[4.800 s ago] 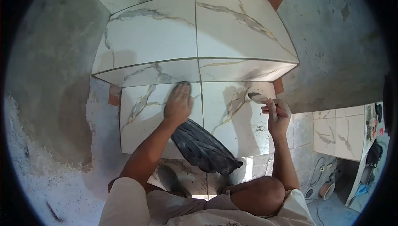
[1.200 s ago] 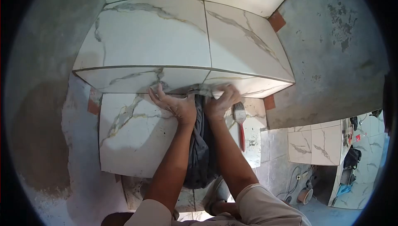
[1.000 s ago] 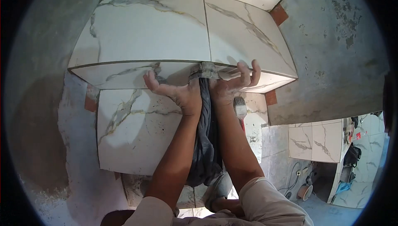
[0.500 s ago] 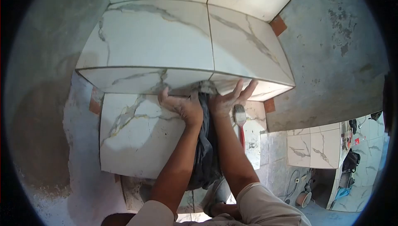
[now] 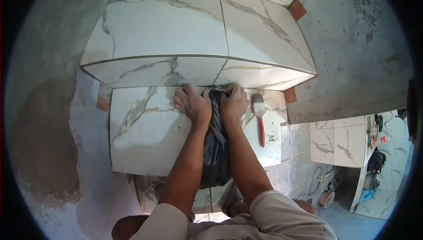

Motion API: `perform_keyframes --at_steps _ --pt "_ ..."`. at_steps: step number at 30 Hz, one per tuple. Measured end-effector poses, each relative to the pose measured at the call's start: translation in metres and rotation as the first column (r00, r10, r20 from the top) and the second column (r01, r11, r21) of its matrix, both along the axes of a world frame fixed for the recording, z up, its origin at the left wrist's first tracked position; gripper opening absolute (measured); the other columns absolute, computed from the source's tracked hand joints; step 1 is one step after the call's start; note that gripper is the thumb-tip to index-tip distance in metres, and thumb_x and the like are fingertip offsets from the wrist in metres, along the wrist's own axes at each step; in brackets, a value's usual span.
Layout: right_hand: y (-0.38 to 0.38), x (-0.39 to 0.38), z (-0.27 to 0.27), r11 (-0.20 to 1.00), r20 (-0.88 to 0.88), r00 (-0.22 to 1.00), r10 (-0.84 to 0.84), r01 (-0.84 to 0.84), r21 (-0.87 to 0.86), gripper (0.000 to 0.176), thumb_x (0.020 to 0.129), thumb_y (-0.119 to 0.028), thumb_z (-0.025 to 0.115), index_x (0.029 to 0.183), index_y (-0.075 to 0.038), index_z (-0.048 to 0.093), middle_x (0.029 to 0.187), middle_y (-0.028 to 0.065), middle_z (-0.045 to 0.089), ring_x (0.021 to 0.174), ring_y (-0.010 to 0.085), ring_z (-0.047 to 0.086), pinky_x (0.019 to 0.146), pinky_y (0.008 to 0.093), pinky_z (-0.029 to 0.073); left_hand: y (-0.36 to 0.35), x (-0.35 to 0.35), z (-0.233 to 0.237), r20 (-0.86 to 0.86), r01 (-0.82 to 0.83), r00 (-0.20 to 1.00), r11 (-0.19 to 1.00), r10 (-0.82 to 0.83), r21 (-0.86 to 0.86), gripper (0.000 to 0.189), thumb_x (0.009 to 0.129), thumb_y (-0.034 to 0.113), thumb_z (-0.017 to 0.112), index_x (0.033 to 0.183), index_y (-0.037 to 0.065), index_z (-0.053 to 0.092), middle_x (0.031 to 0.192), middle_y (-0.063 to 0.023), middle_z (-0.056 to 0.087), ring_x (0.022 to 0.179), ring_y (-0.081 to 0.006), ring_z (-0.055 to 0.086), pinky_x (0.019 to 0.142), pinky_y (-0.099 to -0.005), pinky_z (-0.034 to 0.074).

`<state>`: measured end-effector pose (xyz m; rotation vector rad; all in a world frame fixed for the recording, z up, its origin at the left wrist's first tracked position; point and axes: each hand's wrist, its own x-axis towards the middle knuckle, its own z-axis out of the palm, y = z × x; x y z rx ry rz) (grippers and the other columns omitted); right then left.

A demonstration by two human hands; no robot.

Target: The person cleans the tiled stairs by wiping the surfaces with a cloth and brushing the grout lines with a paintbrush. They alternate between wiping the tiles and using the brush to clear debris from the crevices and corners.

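Observation:
A dark grey cloth (image 5: 214,138), bunched and twisted, stretches from the foot of the marbled riser (image 5: 189,70) over the tiled tread (image 5: 145,130) toward my body. My left hand (image 5: 194,105) is closed at the cloth's far end, fingers curled and partly hidden. On the other side, my right hand (image 5: 234,103) grips the same end, its fingertips close to the riser. To the right of that hand, a paintbrush (image 5: 259,116) with a red handle lies on the tread, apart from both hands.
Another marbled tread (image 5: 167,26) rises beyond the riser. Rough cement walls flank the steps, the right wall (image 5: 343,64) with peeling patches. At lower right are a tiled block (image 5: 337,145), a bucket (image 5: 326,199) and cables (image 5: 313,187) on the floor.
Both hands have come down from the riser to the tread's back edge, and their spread fingers have curled in around the cloth. The view has shifted slightly.

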<state>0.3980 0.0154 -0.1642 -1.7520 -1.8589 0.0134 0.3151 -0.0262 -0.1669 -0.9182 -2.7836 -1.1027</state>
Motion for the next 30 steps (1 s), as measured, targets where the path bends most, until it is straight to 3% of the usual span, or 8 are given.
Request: perform_keyframes --at_steps 2,3,7,11,17,24,28,30 --pt "0.004 0.015 -0.005 0.962 -0.216 0.976 0.028 -0.085 -0.26 0.022 0.071 -0.015 0.072 0.087 -0.011 0.057 0.089 0.012 0.059 0.087 0.0322 0.059 0.075 0.0452 0.045 -0.004 0.0 0.002 0.023 0.046 0.999 0.999 -0.046 -0.023 0.04 0.071 0.023 0.08 0.098 0.009 0.055 0.114 -0.0157 0.046 0.112 -0.0361 0.04 0.093 -0.0473 0.03" --pt "0.002 0.022 -0.005 0.992 -0.234 0.972 0.025 -0.053 -0.114 0.02 0.072 -0.011 0.071 0.085 -0.008 0.056 0.081 0.0157 0.058 0.076 0.0361 0.058 0.068 0.0456 0.046 -0.011 0.003 -0.001 -0.015 0.091 0.996 0.995 -0.091 0.033 0.037 0.072 0.023 0.08 0.097 0.01 0.056 0.112 -0.0136 0.047 0.111 -0.0359 0.041 0.093 -0.0478 0.031" --pt "0.017 0.044 -0.004 0.992 -0.353 0.932 -0.08 0.11 0.066 0.016 0.075 -0.005 0.065 0.088 -0.003 0.056 0.083 0.0192 0.061 0.077 0.0389 0.06 0.07 0.0479 0.046 -0.022 0.02 -0.005 -0.007 0.274 0.961 0.95 -0.276 0.151 0.03 0.076 0.024 0.077 0.095 0.009 0.06 0.105 -0.0103 0.055 0.107 -0.0344 0.048 0.092 -0.0479 0.033" --pt "0.018 0.017 0.008 0.964 -0.505 0.821 -0.266 0.229 -0.135 0.016 0.075 -0.005 0.064 0.09 -0.003 0.06 0.086 0.0192 0.063 0.078 0.0384 0.061 0.073 0.0464 0.047 -0.019 0.042 0.005 0.07 0.392 0.912 0.91 -0.404 0.137 0.028 0.078 0.02 0.071 0.102 0.006 0.065 0.105 -0.0122 0.063 0.107 -0.0329 0.055 0.092 -0.0477 0.038" --pt "-0.008 -0.026 -0.013 0.961 -0.502 0.834 0.229 -0.277 -0.023 0.008 0.076 -0.006 0.067 0.083 -0.007 0.07 0.079 0.0136 0.063 0.08 0.0356 0.062 0.074 0.0426 0.05 -0.034 -0.007 -0.02 -0.18 0.431 0.881 0.899 -0.438 -0.074 0.024 0.077 0.008 0.062 0.1 0.006 0.068 0.095 -0.0131 0.064 0.097 -0.033 0.058 0.081 -0.0466 0.042" --pt "-0.034 -0.008 0.013 0.953 -0.592 0.798 0.113 -0.256 -0.164 0.018 0.074 -0.003 0.068 0.091 -0.005 0.064 0.084 0.0137 0.059 0.08 0.0331 0.059 0.077 0.0435 0.048 -0.046 -0.059 -0.007 -0.299 0.177 0.946 0.971 -0.124 0.159 0.015 0.075 0.002 0.059 0.089 0.007 0.06 0.081 -0.0107 0.056 0.083 -0.0346 0.057 0.073 -0.0485 0.041" --pt "-0.049 -0.012 0.018 0.872 -0.186 0.882 0.433 -0.357 0.335 0.02 0.071 -0.008 0.072 0.087 -0.004 0.061 0.085 0.0133 0.057 0.08 0.0331 0.057 0.076 0.0447 0.046 -0.043 -0.054 -0.012 -0.234 0.238 0.953 0.952 -0.19 0.193 0.015 0.075 -0.003 0.057 0.089 0.004 0.059 0.084 -0.0156 0.056 0.081 -0.0387 0.057 0.069 -0.0489 0.043" --pt "-0.058 -0.017 0.011 0.785 -0.209 0.757 0.62 -0.594 0.175 0.019 0.075 -0.011 0.071 0.089 -0.003 0.062 0.092 0.0145 0.058 0.086 0.0323 0.057 0.078 0.0457 0.047 -0.041 -0.057 -0.016 -0.256 0.251 0.946 0.95 -0.199 0.188 0.017 0.076 -0.004 0.057 0.09 0.004 0.062 0.084 -0.0154 0.057 0.079 -0.0372 0.057 0.067 -0.0471 0.044"
